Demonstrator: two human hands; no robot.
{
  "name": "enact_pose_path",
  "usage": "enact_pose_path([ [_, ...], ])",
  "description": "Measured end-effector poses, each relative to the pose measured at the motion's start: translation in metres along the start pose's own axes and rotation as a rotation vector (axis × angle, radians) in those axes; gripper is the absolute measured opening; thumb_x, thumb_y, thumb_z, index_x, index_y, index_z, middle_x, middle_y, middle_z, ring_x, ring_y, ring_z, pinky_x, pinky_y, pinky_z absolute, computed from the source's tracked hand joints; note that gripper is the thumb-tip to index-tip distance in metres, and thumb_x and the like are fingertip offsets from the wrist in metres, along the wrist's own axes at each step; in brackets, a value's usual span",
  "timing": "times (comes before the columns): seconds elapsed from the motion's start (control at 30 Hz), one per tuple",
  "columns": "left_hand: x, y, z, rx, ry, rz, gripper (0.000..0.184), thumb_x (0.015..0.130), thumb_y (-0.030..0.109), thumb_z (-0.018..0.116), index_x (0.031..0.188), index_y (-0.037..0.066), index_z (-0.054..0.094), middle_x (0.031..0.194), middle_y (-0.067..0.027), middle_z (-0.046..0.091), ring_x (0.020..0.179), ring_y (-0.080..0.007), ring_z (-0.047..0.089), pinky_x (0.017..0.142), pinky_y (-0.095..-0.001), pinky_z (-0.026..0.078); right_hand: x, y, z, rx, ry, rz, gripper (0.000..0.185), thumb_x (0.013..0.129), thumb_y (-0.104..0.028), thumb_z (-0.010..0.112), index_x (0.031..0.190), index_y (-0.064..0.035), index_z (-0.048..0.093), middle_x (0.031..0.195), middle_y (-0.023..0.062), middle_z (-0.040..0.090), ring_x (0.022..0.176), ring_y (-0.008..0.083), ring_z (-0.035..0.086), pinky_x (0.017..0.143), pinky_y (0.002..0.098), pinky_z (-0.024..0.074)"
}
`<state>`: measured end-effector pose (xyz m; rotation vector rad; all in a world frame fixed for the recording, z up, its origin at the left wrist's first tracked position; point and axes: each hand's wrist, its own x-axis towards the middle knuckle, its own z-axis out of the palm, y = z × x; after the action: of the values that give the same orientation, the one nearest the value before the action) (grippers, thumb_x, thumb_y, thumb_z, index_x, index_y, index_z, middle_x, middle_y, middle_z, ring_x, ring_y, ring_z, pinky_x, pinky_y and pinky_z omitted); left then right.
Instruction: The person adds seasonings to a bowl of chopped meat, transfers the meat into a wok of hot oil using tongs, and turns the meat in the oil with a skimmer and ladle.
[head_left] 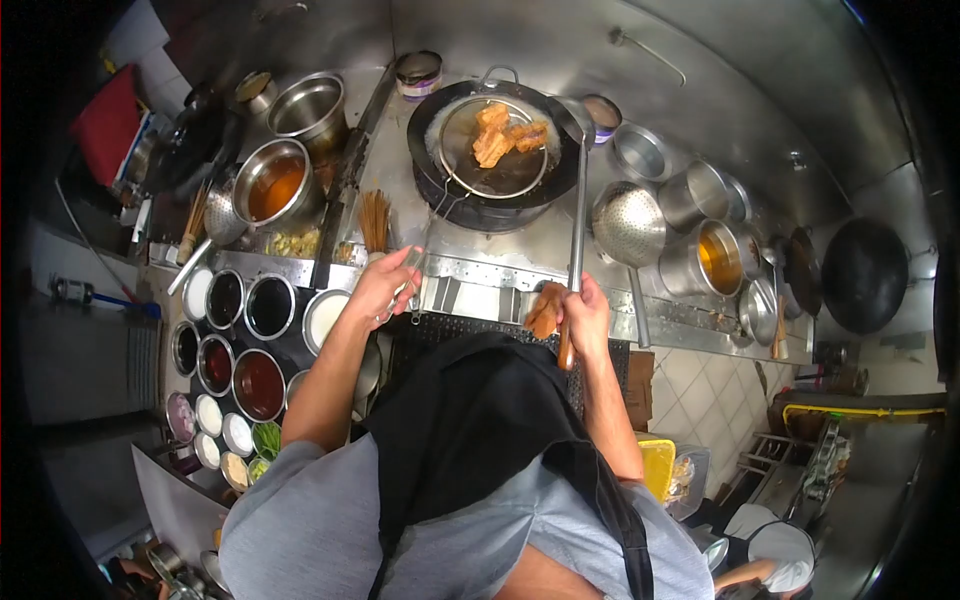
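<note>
My left hand [388, 287] is closed around the long handle of a round wire strainer [546, 165]. Several golden-brown fried pieces [497, 138] lie in its mesh. The strainer is over a black wok [420, 125] on the stove, with pale bubbling liquid around its rim. My right hand [588, 308] grips the wood-ended handle of a long metal ladle [580, 200], whose bowl is at the wok's right edge. A brown cloth [544, 311] is bunched at that same hand; whether the fingers also hold it is unclear.
Left are metal pots [272, 180], a bamboo brush [374, 220] and several sauce containers [259, 385]. A perforated skimmer [629, 224], a pot of yellow liquid [717, 255] and a hanging wok [865, 275] are right. Behind, at lower right, another person [778, 548] bends.
</note>
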<state>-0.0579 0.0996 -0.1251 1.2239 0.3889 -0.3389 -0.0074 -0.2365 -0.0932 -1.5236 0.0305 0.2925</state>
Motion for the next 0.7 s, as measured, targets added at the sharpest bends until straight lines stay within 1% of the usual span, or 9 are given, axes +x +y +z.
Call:
enact_pose_path([
  [0.07,0.007,-0.010,0.001,-0.073,0.051,0.019,0.044,0.094,0.006,0.046,0.138,0.007,0.047,0.080,-0.0013,0.054,0.044,-0.0065,0.041,0.030,-0.0206,0.026,-0.002,-0.002,-0.005,-0.005,0.037,-0.015,0.033,0.087,0.002,0.043,0.119,0.0032,0.052,0.070,0.0014,0.055,0.052,0.0086,0.050,0.047,0.0244,0.0433],
  [0.13,0.016,-0.006,0.008,-0.057,0.022,0.022,0.043,0.094,0.006,0.046,0.137,0.007,0.047,0.080,-0.0017,0.054,0.044,-0.0067,0.042,0.029,-0.0205,0.026,0.005,0.009,-0.015,0.009,0.052,-0.058,0.031,0.088,0.000,0.046,0.118,0.0025,0.053,0.070,0.0004,0.055,0.052,0.0082,0.050,0.047,0.0226,0.0408],
  [0.17,0.021,0.000,0.015,-0.047,-0.002,0.020,0.043,0.094,0.006,0.046,0.137,0.007,0.047,0.081,-0.0020,0.054,0.044,-0.0069,0.042,0.029,-0.0205,0.026,0.005,0.001,-0.019,-0.014,0.058,-0.023,0.032,0.088,0.000,0.046,0.119,0.0024,0.053,0.069,0.0002,0.054,0.052,0.0083,0.051,0.047,0.0225,0.0405],
  [0.3,0.040,-0.013,0.012,-0.082,-0.032,0.003,0.041,0.095,0.007,0.046,0.136,0.007,0.047,0.082,-0.0021,0.054,0.044,-0.0073,0.042,0.028,-0.0203,0.025,0.002,-0.001,-0.042,-0.065,0.189,-0.018,0.035,0.088,-0.002,0.047,0.122,0.0007,0.053,0.069,-0.0002,0.054,0.054,0.0086,0.052,0.047,0.0232,0.0416],
  [0.33,0.040,-0.014,0.011,-0.094,-0.045,0.007,0.043,0.095,0.007,0.046,0.138,0.007,0.046,0.084,-0.0016,0.055,0.045,-0.0072,0.042,0.029,-0.0201,0.025,0.004,0.007,-0.058,-0.036,0.188,-0.073,0.035,0.088,-0.003,0.048,0.123,0.0001,0.052,0.069,-0.0007,0.053,0.053,0.0088,0.052,0.047,0.0233,0.0426],
  [0.5,0.034,-0.013,0.016,-0.035,0.000,0.011,0.049,0.094,0.008,0.046,0.143,0.008,0.042,0.087,-0.0009,0.055,0.048,-0.0065,0.042,0.030,-0.0194,0.024,-0.003,0.002,-0.135,-0.144,0.526,-0.066,0.034,0.088,-0.002,0.048,0.122,-0.0009,0.052,0.068,-0.0011,0.051,0.051,0.0072,0.048,0.042,0.0235,0.0398],
  [0.57,0.032,-0.014,0.019,-0.037,0.024,0.029,0.049,0.094,0.007,0.046,0.143,0.008,0.043,0.086,-0.0009,0.055,0.048,-0.0062,0.042,0.030,-0.0194,0.024,0.001,0.004,-0.179,-0.266,0.632,-0.083,0.031,0.087,-0.003,0.048,0.117,-0.0006,0.055,0.068,0.0010,0.053,0.052,0.0089,0.050,0.044,0.0261,0.0415],
  [0.63,0.024,-0.007,0.030,-0.012,0.055,0.025,0.048,0.094,0.007,0.046,0.142,0.008,0.044,0.085,-0.0008,0.055,0.048,-0.0062,0.042,0.030,-0.0197,0.025,0.015,0.031,-0.243,-0.471,0.716,-0.143,0.027,0.085,-0.005,0.049,0.110,0.0006,0.058,0.068,0.0034,0.055,0.053,0.0122,0.053,0.046,0.0306,0.0430],
  [0.7,0.019,-0.006,0.041,-0.020,0.087,0.042,0.045,0.093,0.006,0.046,0.138,0.007,0.046,0.085,-0.0009,0.055,0.047,-0.0061,0.042,0.030,-0.0199,0.024,0.013,0.026,-0.266,-0.564,0.803,-0.084,0.016,0.083,-0.008,0.052,0.095,0.0002,0.059,0.066,0.0037,0.057,0.053,0.0141,0.053,0.050,0.0302,0.0435],
])
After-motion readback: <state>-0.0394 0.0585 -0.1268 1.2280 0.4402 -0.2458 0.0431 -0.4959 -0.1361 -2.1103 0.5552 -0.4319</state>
